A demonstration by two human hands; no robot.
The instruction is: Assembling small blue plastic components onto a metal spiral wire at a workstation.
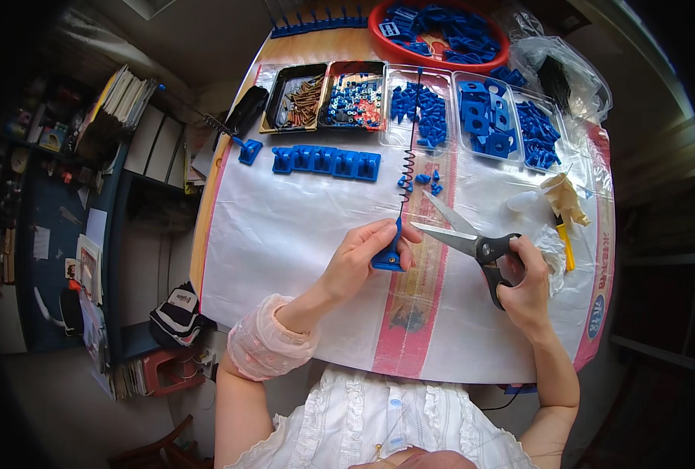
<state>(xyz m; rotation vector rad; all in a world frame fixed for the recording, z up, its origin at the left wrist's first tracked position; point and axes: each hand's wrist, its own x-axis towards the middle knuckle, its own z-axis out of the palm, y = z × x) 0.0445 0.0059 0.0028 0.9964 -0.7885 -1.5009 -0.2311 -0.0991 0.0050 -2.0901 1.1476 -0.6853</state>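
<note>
My left hand (pixel 353 258) pinches a blue plastic bracket (pixel 389 259) with a round hole or fastener near its base. From the bracket's top rises a thin dark wire (pixel 407 166), coiled like a spring partway up, its straight end reaching over a tray. In my right hand (pixel 532 295) are scissors (pixel 458 240) with black handles, fingers through the loops. Their blades stand apart, tips pointing up and left, close to my left fingertips and not touching the wire. Several small blue plastic bits (pixel 435 183) lie beyond the blades.
Across the far side stand a black tray (pixel 266 119) of brass-coloured screws and clear trays (pixel 386 134) of blue parts. Behind them is a red basin (pixel 374 37). Blue brackets (pixel 325 162) line up at left. A yellow-handled tool (pixel 565 246) lies right, beside crumpled white plastic (pixel 549 254).
</note>
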